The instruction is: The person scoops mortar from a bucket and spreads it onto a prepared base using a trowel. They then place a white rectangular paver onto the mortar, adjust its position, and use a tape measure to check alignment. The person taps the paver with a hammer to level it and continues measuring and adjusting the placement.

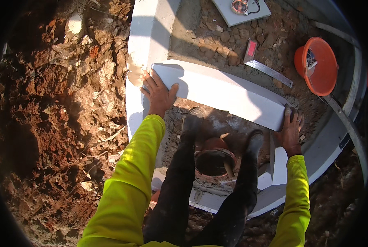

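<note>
A long white slab [221, 90] spans the frame of white walls in front of me, tilting down toward the right. My left hand [159, 94] is at its left end, fingers spread over the end and thumb against the near edge. At the right end, my right hand [291, 131] grips the slab, with its fingers around the corner. Beyond the slab, a metal square [270, 73] with a red-marked handle rests on the dirt. Whatever lies directly beneath the slab is hidden.
An orange bucket [324, 80] with small items inside stands far right. Between my legs sits a reddish bucket [217, 144] with a handle sticking out. A pale tile [229, 17] carrying a round tool lies at the top. White offcuts [279, 166] stand near my right forearm. Rough soil [64, 136] covers the left.
</note>
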A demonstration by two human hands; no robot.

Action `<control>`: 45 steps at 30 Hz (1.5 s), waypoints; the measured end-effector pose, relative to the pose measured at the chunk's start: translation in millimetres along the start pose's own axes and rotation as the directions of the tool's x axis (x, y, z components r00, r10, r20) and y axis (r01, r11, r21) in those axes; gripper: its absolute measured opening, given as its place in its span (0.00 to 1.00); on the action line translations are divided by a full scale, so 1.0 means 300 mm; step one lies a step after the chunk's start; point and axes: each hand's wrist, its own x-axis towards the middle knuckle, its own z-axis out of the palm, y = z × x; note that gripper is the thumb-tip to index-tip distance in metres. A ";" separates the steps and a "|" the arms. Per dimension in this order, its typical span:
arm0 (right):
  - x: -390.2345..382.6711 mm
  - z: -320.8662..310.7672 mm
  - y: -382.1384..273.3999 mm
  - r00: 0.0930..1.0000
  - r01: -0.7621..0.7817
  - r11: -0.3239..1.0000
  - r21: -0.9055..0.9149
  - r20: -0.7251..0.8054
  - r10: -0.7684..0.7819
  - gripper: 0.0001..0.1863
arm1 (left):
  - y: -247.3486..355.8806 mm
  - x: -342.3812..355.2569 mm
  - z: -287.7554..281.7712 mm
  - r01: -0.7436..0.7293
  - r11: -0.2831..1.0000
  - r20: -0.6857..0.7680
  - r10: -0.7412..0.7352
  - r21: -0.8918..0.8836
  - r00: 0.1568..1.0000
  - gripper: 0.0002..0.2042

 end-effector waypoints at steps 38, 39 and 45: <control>-0.018 -0.025 -0.004 0.995 -0.022 0.998 0.054 0.101 0.016 0.61 | 0.152 0.036 -0.020 0.496 0.806 0.366 -0.376 -0.324 0.851 0.64; -0.011 -0.025 -0.010 0.994 -0.034 0.998 0.060 0.105 0.027 0.61 | 0.151 0.031 -0.017 0.490 0.801 0.332 -0.385 -0.345 0.861 0.64; -0.009 -0.021 -0.013 0.990 -0.037 0.998 0.058 0.140 0.028 0.61 | 0.110 0.039 0.045 0.455 0.813 0.200 -0.409 -0.363 0.890 0.63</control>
